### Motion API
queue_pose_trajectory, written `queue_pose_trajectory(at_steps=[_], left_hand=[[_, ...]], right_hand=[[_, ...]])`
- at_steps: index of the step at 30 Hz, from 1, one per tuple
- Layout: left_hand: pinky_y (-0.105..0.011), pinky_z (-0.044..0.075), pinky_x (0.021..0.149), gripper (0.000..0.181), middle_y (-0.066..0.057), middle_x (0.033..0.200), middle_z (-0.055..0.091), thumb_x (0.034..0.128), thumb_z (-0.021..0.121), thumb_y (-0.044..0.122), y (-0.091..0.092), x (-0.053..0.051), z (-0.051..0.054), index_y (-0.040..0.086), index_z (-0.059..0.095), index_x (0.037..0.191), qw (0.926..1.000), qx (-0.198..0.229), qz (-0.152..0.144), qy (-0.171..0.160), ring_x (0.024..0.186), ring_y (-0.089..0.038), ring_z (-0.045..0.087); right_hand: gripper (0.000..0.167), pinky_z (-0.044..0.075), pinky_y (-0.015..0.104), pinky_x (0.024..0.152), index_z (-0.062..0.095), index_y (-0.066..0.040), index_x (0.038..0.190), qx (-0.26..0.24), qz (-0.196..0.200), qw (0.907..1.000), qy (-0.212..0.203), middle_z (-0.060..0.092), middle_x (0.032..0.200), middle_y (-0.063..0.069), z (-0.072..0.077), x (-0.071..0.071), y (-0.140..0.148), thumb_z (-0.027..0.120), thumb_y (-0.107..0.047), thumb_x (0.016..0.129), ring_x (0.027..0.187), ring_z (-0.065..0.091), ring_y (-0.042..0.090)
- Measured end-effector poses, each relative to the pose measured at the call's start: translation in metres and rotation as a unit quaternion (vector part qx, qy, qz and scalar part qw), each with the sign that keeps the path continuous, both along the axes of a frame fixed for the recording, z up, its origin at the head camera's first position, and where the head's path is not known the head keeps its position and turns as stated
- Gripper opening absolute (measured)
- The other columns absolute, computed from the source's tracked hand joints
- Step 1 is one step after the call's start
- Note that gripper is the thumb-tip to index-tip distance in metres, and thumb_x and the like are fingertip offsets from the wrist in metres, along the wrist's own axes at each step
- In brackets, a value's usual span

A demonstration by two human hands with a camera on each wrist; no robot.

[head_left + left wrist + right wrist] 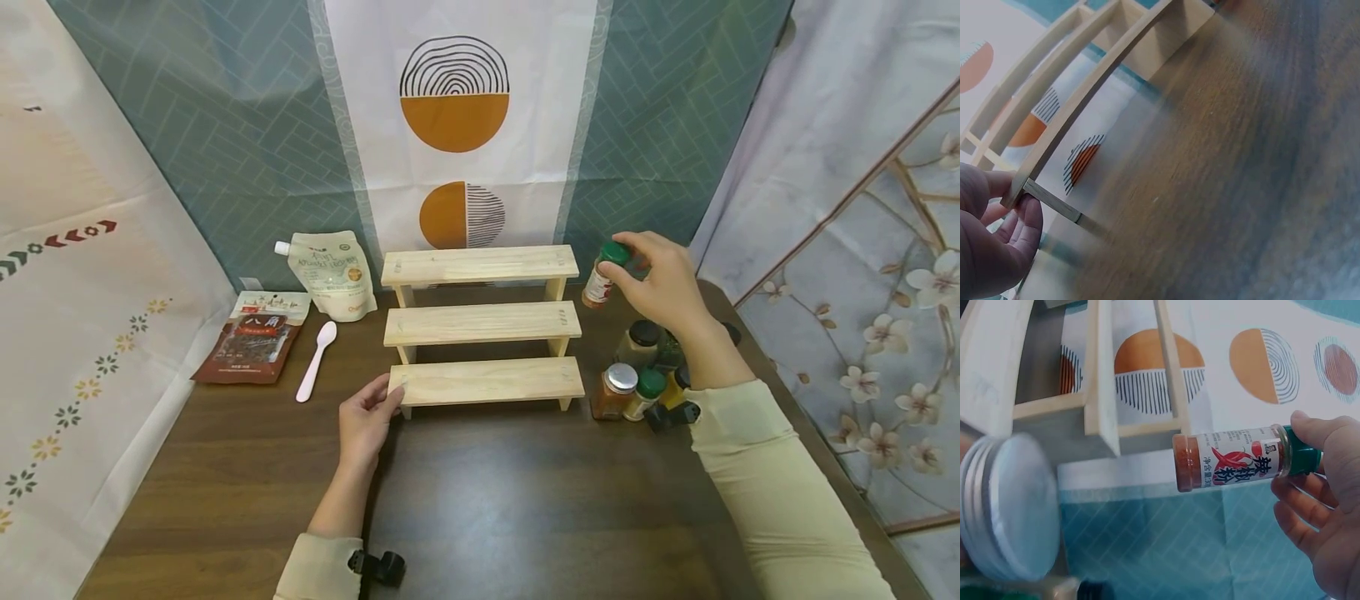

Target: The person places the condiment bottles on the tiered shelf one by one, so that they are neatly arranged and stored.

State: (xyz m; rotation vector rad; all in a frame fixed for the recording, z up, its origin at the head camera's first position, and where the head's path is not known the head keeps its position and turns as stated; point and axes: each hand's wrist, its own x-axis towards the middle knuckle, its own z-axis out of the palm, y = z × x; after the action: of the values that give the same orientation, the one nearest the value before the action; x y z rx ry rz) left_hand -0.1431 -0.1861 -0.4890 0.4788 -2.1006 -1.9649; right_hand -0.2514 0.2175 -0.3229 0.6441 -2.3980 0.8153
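A three-tier wooden rack [483, 323] stands at the back middle of the table, its steps bare. My left hand [367, 421] grips the left end of the lowest step, thumb on top and fingers beneath, as the left wrist view also shows with the step's end [1019, 184]. To the right of the rack, my right hand [663, 279] pinches a spice jar [1232, 457] by its green cap [1300, 450]. Red-orange powder fills the jar, and its white label carries a chili picture. In the head view the jar hangs slightly tilted beside the top steps.
Several spice jars cluster right of the rack under my right forearm, including one with a silver lid [621, 378] and one with a green cap [651, 383]. At the left lie a red-brown pouch [251, 342] and a pink spoon [317, 362]; a spouted pouch [333, 275] stands behind.
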Motion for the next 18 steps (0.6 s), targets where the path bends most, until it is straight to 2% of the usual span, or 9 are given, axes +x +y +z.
queue_pose_trajectory(at_steps=[7, 14, 18], left_hand=[[-0.019, 0.057, 0.068, 0.036, -0.021, 0.104, 0.072, 0.0907, 0.076, 0.004, 0.001, -0.001, 0.002, -0.006, 0.068, 0.124, 1.0, 0.007, 0.001, 0.003, 0.075, -0.007, 0.066], [-0.018, 0.057, 0.067, 0.035, -0.02, 0.1, 0.071, 0.0903, 0.075, 0.002, 0.002, -0.001, 0.002, -0.008, 0.068, 0.123, 0.9999, 0.01, 0.009, 0.006, 0.075, -0.007, 0.065], [-0.017, 0.056, 0.067, 0.036, -0.018, 0.099, 0.071, 0.0906, 0.076, 0.003, 0.002, 0.0, 0.001, -0.008, 0.068, 0.124, 0.9999, 0.011, 0.009, 0.003, 0.076, -0.006, 0.064]], right_hand=[[0.041, 0.052, 0.044, 0.07, 0.067, 0.003, 0.125, -0.018, 0.014, 0.9994, 0.024, 0.068, 0.104, 0.019, 0.012, -0.005, -0.021, 0.078, -0.015, 0.09, 0.081, 0.063, 0.032], [0.041, 0.055, 0.047, 0.07, 0.067, 0.005, 0.123, -0.038, 0.038, 0.9981, 0.031, 0.068, 0.101, 0.018, 0.02, -0.014, -0.046, 0.079, -0.015, 0.09, 0.084, 0.064, 0.031], [0.041, 0.055, 0.046, 0.069, 0.068, 0.005, 0.123, -0.048, 0.055, 0.9969, 0.03, 0.068, 0.101, 0.018, 0.022, -0.018, -0.061, 0.08, -0.016, 0.09, 0.08, 0.064, 0.032]])
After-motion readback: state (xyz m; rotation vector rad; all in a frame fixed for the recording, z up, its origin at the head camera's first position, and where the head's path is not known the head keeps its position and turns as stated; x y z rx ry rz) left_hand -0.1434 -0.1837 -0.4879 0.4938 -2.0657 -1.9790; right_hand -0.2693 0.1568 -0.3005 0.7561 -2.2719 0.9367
